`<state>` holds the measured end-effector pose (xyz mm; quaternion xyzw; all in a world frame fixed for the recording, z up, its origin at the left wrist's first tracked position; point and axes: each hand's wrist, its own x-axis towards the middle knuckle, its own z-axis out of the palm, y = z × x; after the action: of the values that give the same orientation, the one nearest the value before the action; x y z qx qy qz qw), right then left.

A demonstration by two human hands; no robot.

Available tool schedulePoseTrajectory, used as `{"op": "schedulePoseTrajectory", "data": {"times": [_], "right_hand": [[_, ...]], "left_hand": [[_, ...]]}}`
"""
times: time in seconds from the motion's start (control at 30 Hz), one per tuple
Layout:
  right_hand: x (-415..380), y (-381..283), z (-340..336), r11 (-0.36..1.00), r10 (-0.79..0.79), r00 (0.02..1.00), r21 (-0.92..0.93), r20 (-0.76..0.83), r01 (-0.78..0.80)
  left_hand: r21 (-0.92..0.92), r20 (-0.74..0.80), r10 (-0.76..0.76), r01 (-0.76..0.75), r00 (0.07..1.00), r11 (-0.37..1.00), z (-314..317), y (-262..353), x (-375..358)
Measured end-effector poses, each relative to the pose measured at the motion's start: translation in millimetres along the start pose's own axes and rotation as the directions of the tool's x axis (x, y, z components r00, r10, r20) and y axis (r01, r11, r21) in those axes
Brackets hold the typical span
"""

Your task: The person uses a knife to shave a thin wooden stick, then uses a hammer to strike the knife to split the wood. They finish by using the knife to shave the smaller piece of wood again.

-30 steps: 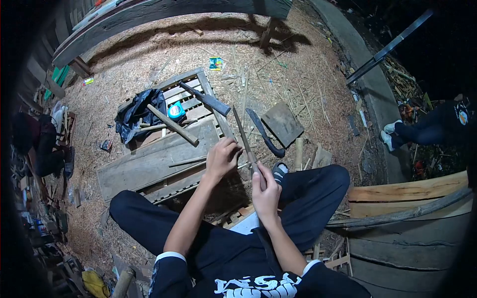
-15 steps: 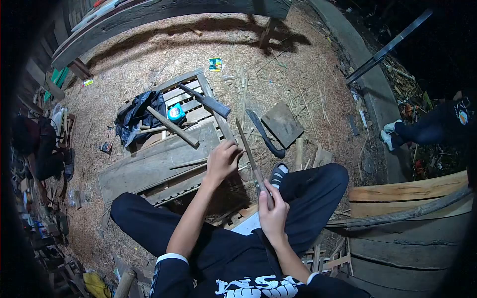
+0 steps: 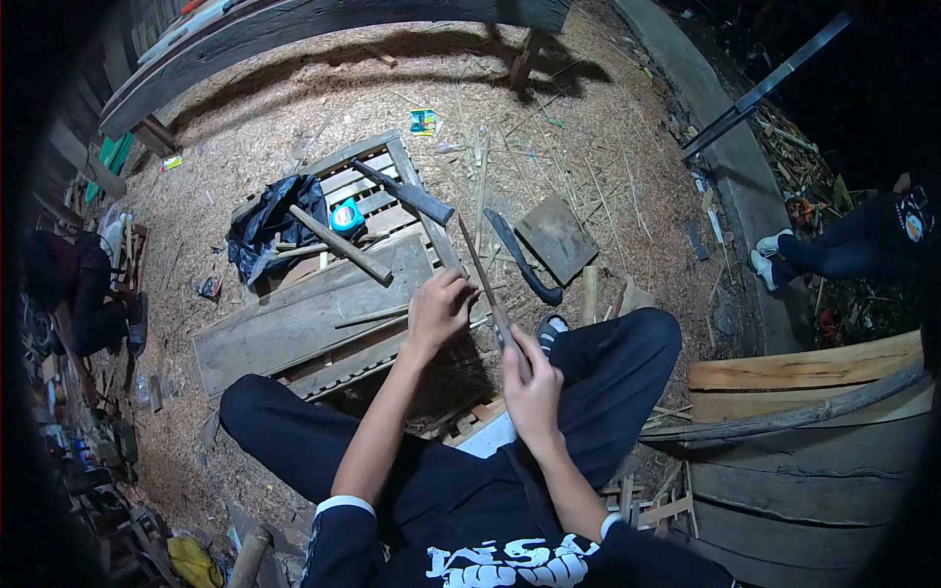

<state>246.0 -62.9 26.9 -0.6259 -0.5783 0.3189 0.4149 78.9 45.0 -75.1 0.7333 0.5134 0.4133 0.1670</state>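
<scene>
Head view: the knife (image 3: 486,279) is held by its handle in the right hand (image 3: 532,394), the blade pointing up and away from the body. The left hand (image 3: 437,316) is raised beside the blade, its fingertips drawn together; whether anything is pinched there cannot be told. The tape (image 3: 346,217) is set on the slatted frame (image 3: 406,163), and the machete (image 3: 520,257) is laid beside the board (image 3: 557,239). Work is judged under way; no finished piece can be identified, and the amount left cannot be told.
</scene>
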Motion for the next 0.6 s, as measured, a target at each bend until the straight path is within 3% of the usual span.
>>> {"op": "schedulePoseTrajectory", "data": {"times": [0.07,0.13,0.23,0.37,0.6], "right_hand": [[-18,5,-12,0.997,-0.043,0.999,-0.058,0.002,0.043],[-22,3,-15,0.999,0.011,1.000,-0.041,-0.023,-0.012],[16,5,11,0.999,0.045,0.999,-0.009,-0.005,-0.045],[-25,11,-17,0.999,0.050,0.999,0.014,0.018,-0.051],[11,5,8,0.999,0.028,0.999,-0.016,0.037,-0.028]], "left_hand": [[-0.019,-0.004,-0.008,0.008,1.000,1.000,-1,2,2],[-0.018,-0.008,-0.004,0.004,1.000,1.000,0,1,3],[-0.012,-0.011,0.003,-0.003,1.000,1.000,2,0,-1],[0.003,0.000,0.002,-0.002,1.000,1.000,1,-1,1],[-0.017,-0.012,0.028,-0.029,1.000,0.999,3,-4,-1]]}}
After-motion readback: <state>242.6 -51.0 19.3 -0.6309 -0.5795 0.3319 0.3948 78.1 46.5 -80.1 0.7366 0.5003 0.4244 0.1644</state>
